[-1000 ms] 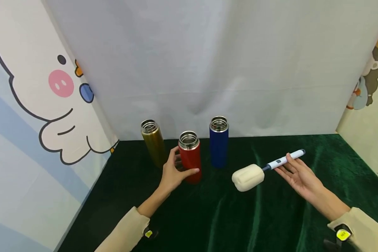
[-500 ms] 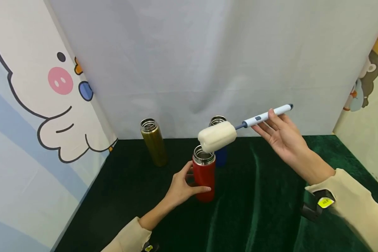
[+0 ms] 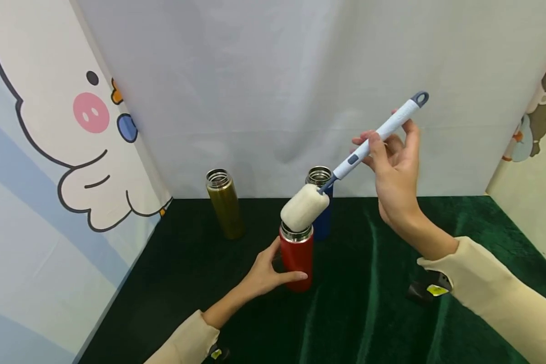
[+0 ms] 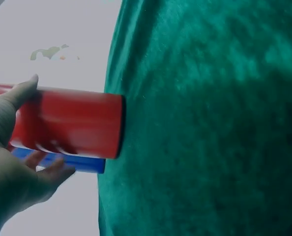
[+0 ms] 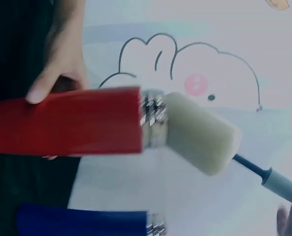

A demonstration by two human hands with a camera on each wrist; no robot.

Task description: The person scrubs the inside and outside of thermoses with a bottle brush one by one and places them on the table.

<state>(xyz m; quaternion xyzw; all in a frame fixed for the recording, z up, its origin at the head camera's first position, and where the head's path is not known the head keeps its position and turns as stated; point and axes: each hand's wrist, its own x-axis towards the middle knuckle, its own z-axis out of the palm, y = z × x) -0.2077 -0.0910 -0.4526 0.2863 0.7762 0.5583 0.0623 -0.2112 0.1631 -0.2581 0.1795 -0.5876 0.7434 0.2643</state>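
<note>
Brush (image 3: 352,160) and red bottle (image 3: 298,260) meet near the middle of the head view, the brush's sponge (image 3: 305,208) slanting at the bottle's steel mouth. Behind and just to the right is the blue bottle (image 3: 322,225), its front partly covered by the red one and the sponge. The gold bottle (image 3: 226,207) stands apart on the left, uncapped like the other two. All this is at the green-covered tabletop (image 3: 391,313), backed by a pale sheet (image 3: 236,76).

The left hand (image 3: 266,275) reaches in from the lower left, its grip holding the red bottle's side, thumb across the front. The right hand (image 3: 396,177) is raised, wrist bent up, a narrow grip pinching the brush's pale handle between thumb and fingers; the handle leans up to the right.

The sponge hides most of the red bottle's mouth, and how far its lower end sits inside cannot be told. Nor is it clear whether the red bottle rests on the cloth. In the left wrist view the bottle's neck is cut off; in the right wrist view the right hand is a blurred sliver at the edge.
</note>
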